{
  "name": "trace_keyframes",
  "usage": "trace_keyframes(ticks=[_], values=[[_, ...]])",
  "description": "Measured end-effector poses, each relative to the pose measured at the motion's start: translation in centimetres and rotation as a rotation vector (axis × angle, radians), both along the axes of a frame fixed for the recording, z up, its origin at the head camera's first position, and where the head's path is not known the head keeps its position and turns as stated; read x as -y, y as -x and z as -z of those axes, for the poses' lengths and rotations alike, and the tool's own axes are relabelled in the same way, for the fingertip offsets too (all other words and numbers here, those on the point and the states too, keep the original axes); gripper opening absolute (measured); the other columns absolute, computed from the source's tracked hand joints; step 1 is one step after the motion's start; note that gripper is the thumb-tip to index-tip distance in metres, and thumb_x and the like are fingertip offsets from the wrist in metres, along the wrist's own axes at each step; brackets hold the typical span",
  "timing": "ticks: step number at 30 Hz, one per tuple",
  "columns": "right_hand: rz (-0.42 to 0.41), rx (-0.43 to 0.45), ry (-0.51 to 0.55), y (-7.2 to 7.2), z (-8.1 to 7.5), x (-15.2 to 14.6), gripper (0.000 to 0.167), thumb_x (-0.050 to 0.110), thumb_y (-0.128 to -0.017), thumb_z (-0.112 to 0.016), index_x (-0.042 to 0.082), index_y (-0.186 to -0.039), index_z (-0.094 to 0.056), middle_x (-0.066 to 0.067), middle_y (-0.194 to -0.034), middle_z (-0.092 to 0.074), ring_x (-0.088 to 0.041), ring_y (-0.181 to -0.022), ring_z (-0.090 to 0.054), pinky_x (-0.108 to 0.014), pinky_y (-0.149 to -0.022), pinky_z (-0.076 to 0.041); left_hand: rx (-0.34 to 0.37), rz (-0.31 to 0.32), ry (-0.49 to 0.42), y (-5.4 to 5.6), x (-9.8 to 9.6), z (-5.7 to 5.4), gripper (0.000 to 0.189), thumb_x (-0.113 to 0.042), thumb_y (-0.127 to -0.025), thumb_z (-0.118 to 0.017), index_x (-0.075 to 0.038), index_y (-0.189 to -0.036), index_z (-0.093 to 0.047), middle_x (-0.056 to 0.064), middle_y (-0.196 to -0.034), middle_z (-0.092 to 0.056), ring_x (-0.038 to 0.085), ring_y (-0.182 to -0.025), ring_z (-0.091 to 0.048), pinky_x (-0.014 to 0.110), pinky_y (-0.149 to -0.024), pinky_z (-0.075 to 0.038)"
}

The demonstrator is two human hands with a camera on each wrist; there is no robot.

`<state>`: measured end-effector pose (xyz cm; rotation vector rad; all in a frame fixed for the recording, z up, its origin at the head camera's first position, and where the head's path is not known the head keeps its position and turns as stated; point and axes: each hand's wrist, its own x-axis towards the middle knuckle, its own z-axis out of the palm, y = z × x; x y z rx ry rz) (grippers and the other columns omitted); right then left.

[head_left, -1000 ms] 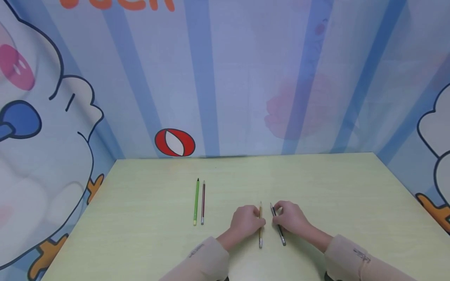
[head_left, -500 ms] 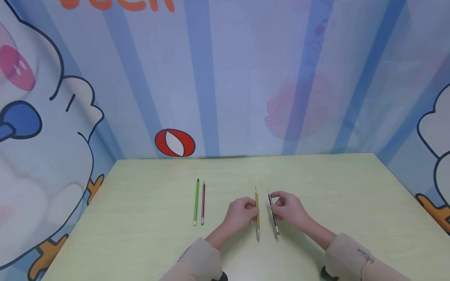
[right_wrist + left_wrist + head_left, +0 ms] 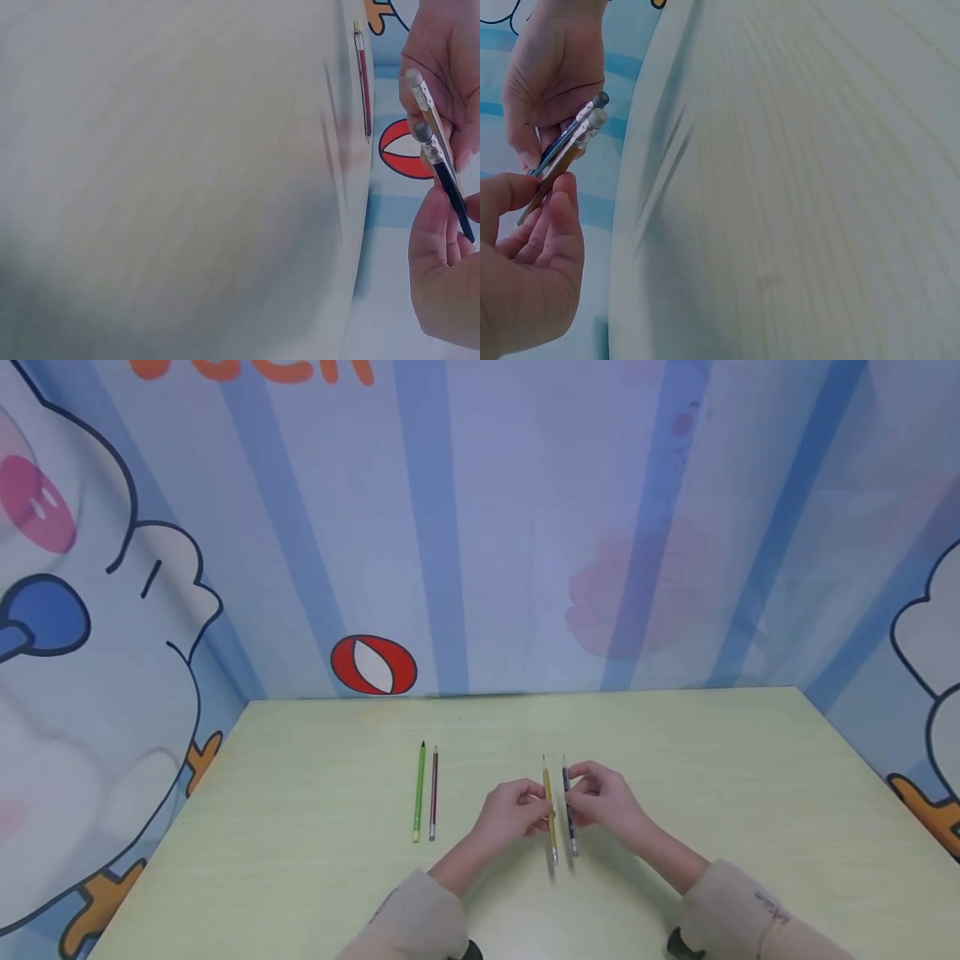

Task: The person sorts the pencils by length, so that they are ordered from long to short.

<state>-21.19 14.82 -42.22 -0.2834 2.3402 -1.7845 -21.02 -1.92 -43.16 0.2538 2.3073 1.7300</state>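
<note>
Between thumb and fingers my left hand (image 3: 510, 812) pinches a yellow pencil (image 3: 550, 810), its point away from me and its eraser end towards me. Close to its right, a black pencil (image 3: 570, 810) is pinched by my right hand (image 3: 609, 799). The two pencils stand nearly side by side with a narrow gap. Both are lifted off the table, as their shadows lie apart beneath them. In the left wrist view the white eraser (image 3: 598, 118) of the yellow one and the dark eraser (image 3: 601, 99) of the black one show close together.
A green pencil (image 3: 419, 793) and a dark red pencil (image 3: 433, 793) lie side by side on the pale wooden table (image 3: 315, 793), left of my hands. Behind the table stands a blue striped backdrop (image 3: 510, 568) with cartoon prints.
Both hands have raised their pencils off the table and moved them slightly away from me. The right hand has brought the black pencil leftward, nearer the yellow one, and more parallel to it.
</note>
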Motion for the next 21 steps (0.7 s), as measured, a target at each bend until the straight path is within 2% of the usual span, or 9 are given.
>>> trace_keyframes(ticks=[10,15,21], values=[[-0.033,0.096,0.062,-0.43,0.36,0.75,0.033,0.002,-0.081,-0.051,-0.008,-0.11,-0.039,-0.002,-0.071,-0.055,-0.012,-0.057,-0.056,-0.027,-0.053,-0.05,0.022,-0.008,-0.028,-0.07,0.32,-0.01,0.02,-0.015,-0.082,-0.059,-0.001,-0.096,-0.06,0.012,-0.083,-0.068,0.014,-0.064,-0.063,0.024,-0.054,-0.049],[-0.075,0.119,0.086,-0.67,0.49,0.87,0.033,0.003,-0.082,-0.05,-0.008,-0.111,-0.039,-0.001,-0.071,-0.054,-0.011,-0.058,-0.056,-0.026,-0.054,-0.05,0.04,-0.003,-0.031,-0.18,0.39,-0.07,0.018,-0.015,-0.083,-0.058,-0.001,-0.095,-0.06,0.011,-0.08,-0.067,0.011,-0.061,-0.061,0.022,-0.054,-0.047],[-0.086,0.118,0.089,-0.72,0.5,1.02,0.031,0.004,-0.083,-0.051,-0.006,-0.11,-0.04,-0.001,-0.071,-0.054,-0.011,-0.057,-0.056,-0.027,-0.054,-0.05,0.049,-0.003,-0.019,-0.26,0.45,-0.1,0.017,-0.015,-0.083,-0.059,-0.002,-0.094,-0.06,0.009,-0.078,-0.067,0.01,-0.06,-0.061,0.022,-0.054,-0.047]])
